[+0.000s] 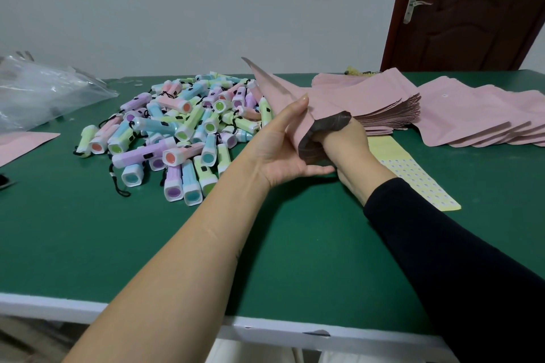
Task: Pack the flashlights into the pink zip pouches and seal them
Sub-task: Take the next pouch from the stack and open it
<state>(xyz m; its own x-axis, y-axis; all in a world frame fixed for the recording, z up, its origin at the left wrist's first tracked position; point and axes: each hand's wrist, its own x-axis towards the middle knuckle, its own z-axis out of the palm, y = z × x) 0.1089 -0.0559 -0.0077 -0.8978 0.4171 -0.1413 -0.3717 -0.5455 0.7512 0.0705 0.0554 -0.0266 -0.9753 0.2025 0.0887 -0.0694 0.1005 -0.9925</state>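
Landmark: I take the flashlight pile on the green table as my reference. It is a loose heap of pastel torches with black wrist cords.

Held pouch: one pink zip pouch is raised off the table just right of the pile. Its far corner points up over the pile's right edge, and its dark open mouth faces me.

Left hand: my left hand, on the bare arm, grips that pouch at the mouth. The fingers run nearly straight up the outer face on the pile side, and the thumb lies along the lower lip, so the mouth edge is pinched between them.

Right hand: my right hand, in the black sleeve, goes into the mouth from the side away from the pile. Its fingers are hidden inside, so I cannot tell whether they are curled or holding anything.

Pouch stack: a thick stack of pouches lies right of the pile, behind the right hand. More fanned pouches lie farther right.

Sticker sheet: a yellow sticker sheet lies flat right of the pile, partly under the right wrist.

Left of the pile: there is a crumpled clear plastic bag, and nearer me a single flat pouch at the frame edge.
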